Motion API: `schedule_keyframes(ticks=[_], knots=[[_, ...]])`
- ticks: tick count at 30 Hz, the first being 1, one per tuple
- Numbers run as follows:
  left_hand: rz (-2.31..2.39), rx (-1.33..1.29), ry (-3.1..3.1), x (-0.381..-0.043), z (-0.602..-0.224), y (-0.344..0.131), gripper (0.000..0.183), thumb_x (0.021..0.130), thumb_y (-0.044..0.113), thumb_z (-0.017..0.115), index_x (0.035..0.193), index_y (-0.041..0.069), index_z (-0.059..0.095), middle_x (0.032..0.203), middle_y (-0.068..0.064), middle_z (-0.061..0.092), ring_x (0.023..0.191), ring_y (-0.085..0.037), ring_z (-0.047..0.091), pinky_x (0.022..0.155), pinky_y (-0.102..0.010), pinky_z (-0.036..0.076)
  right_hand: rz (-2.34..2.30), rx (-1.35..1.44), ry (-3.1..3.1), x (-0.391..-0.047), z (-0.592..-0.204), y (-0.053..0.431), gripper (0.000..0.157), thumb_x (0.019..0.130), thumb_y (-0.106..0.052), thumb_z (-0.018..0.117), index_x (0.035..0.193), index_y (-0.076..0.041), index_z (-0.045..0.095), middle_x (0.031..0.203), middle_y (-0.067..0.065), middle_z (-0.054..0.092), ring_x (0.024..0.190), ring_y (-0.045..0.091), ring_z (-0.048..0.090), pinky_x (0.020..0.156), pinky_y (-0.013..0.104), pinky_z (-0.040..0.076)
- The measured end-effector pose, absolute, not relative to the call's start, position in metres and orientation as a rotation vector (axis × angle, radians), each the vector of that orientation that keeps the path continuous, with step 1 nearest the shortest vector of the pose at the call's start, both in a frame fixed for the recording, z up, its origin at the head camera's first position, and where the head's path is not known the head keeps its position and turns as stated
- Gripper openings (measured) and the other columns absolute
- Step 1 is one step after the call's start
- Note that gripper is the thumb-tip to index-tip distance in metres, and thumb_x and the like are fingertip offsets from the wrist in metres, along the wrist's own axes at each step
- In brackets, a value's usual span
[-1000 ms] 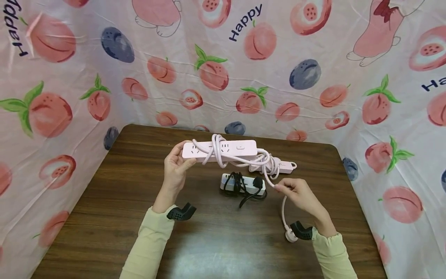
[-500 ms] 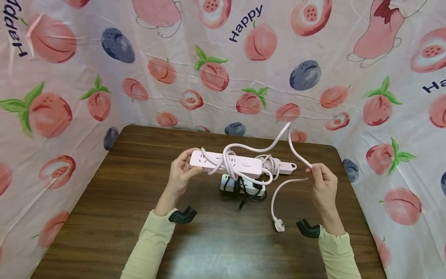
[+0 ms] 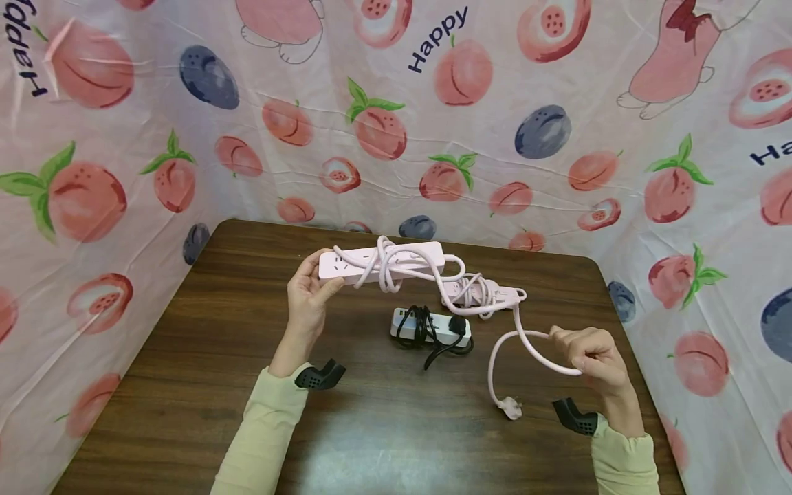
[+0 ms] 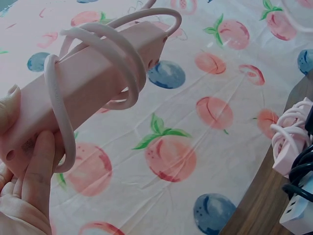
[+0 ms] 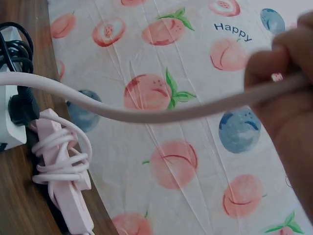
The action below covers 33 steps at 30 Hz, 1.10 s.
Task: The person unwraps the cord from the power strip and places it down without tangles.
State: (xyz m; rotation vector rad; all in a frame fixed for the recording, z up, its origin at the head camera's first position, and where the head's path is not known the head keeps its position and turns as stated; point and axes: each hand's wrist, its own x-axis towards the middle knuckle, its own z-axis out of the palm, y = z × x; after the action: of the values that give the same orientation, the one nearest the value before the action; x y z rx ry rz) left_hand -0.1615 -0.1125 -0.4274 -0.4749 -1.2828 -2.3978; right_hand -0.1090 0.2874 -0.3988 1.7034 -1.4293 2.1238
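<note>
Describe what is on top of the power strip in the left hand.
Loops of pink cord wrap the power strip and cross its top. Socket holes show near the left hand; the surface beneath the loops is covered and cannot be seen.

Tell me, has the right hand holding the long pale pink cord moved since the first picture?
Yes. In the head view, the right hand has moved rightward and slightly lower, away from the unmoved white oblong plastic power strip.

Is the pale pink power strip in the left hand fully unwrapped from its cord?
No: loops of pale pink cord circle the long pale pink strip, while a loose length runs to the right hand.
</note>
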Motion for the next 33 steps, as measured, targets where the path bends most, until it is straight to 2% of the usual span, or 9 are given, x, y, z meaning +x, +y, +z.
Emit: schedule_keyframes(ticks=[4, 8, 10, 12, 15, 19, 24, 28, 33], knots=[[-2.375, -0.466, -1.252, -0.161, -0.422, -0.117, 0.045, 0.07, 0.004, 0.08, 0.111, 0.004, 0.062, 0.104, -0.005, 0.062, 0.093, -0.011, 0.056, 0.075, -0.017, 0.051, 1.98, 1.704, -1.697, -0.107, -0.401, 0.297, 0.027, 0.07, 0.02, 0.044, 0.058, -0.004, 0.041, 0.054, 0.001, 0.025, 0.055, 0.012, 0.023, 0.057, 0.028, 0.018], [-2.352, -0.479, -1.238, -0.161, -0.416, -0.121, 0.046, 0.069, 0.005, 0.081, 0.111, 0.002, 0.061, 0.104, -0.006, 0.063, 0.093, -0.012, 0.058, 0.075, -0.017, 0.052, 1.751, 1.455, -2.18, -0.102, -0.411, 0.31, 0.04, 0.068, 0.028, 0.051, 0.058, -0.009, 0.04, 0.054, 0.0, 0.03, 0.052, 0.01, 0.027, 0.054, 0.026, 0.025], [-2.374, -0.495, -1.205, -0.161, -0.413, -0.123, 0.045, 0.07, 0.003, 0.08, 0.112, 0.001, 0.061, 0.105, -0.007, 0.062, 0.093, -0.012, 0.058, 0.075, -0.018, 0.052, 1.595, 1.277, -2.43, -0.099, -0.416, 0.312, 0.042, 0.073, 0.024, 0.057, 0.059, -0.012, 0.041, 0.055, -0.001, 0.031, 0.051, 0.007, 0.029, 0.05, 0.025, 0.027], [-2.399, -0.506, -1.172, -0.161, -0.41, -0.125, 0.047, 0.07, 0.002, 0.079, 0.113, -0.003, 0.059, 0.105, -0.009, 0.062, 0.092, -0.013, 0.059, 0.074, -0.018, 0.053, 1.398, 1.051, -2.658, -0.098, -0.42, 0.312, 0.04, 0.079, 0.014, 0.063, 0.059, -0.014, 0.042, 0.055, -0.005, 0.029, 0.051, 0.003, 0.029, 0.047, 0.022, 0.028], [-2.41, -0.518, -1.17, -0.161, -0.406, -0.127, 0.049, 0.069, 0.004, 0.08, 0.113, -0.003, 0.059, 0.104, -0.008, 0.062, 0.092, -0.012, 0.059, 0.073, -0.018, 0.053, 1.115, 0.722, -2.837, -0.101, -0.425, 0.308, 0.035, 0.084, -0.003, 0.067, 0.059, -0.015, 0.044, 0.056, -0.011, 0.027, 0.051, 0.0, 0.029, 0.045, 0.02, 0.027], [-2.398, -0.572, -1.234, -0.16, -0.407, -0.127, 0.047, 0.069, 0.002, 0.08, 0.112, 0.0, 0.061, 0.104, -0.007, 0.062, 0.09, -0.012, 0.058, 0.072, -0.016, 0.052, 0.921, 0.29, -2.791, -0.108, -0.428, 0.307, 0.03, 0.088, -0.014, 0.066, 0.062, -0.01, 0.05, 0.054, -0.009, 0.031, 0.048, 0.003, 0.03, 0.044, 0.021, 0.026], [-2.414, -0.679, -1.293, -0.159, -0.412, -0.128, 0.045, 0.071, -0.001, 0.078, 0.113, 0.001, 0.06, 0.106, -0.007, 0.062, 0.091, -0.011, 0.059, 0.073, -0.017, 0.052, 0.988, -0.219, -2.485, -0.114, -0.429, 0.312, 0.034, 0.092, -0.023, 0.061, 0.066, -0.001, 0.059, 0.048, -0.01, 0.037, 0.045, 0.006, 0.032, 0.042, 0.023, 0.026], [-2.413, -0.702, -1.317, -0.16, -0.414, -0.127, 0.047, 0.071, -0.001, 0.078, 0.114, 0.0, 0.059, 0.107, -0.007, 0.062, 0.091, -0.011, 0.06, 0.073, -0.017, 0.052, 1.184, -0.472, -2.232, -0.111, -0.43, 0.318, 0.037, 0.092, -0.027, 0.06, 0.06, -0.01, 0.059, 0.046, -0.014, 0.033, 0.044, 0.005, 0.029, 0.041, 0.023, 0.022], [-2.385, -0.595, -1.271, -0.162, -0.413, -0.13, 0.047, 0.07, 0.0, 0.079, 0.113, 0.001, 0.06, 0.105, -0.007, 0.062, 0.091, -0.011, 0.058, 0.072, -0.016, 0.052, 1.307, -0.574, -2.221, -0.102, -0.432, 0.327, 0.04, 0.091, -0.026, 0.061, 0.052, -0.025, 0.054, 0.045, -0.011, 0.031, 0.045, 0.008, 0.026, 0.04, 0.025, 0.019]])
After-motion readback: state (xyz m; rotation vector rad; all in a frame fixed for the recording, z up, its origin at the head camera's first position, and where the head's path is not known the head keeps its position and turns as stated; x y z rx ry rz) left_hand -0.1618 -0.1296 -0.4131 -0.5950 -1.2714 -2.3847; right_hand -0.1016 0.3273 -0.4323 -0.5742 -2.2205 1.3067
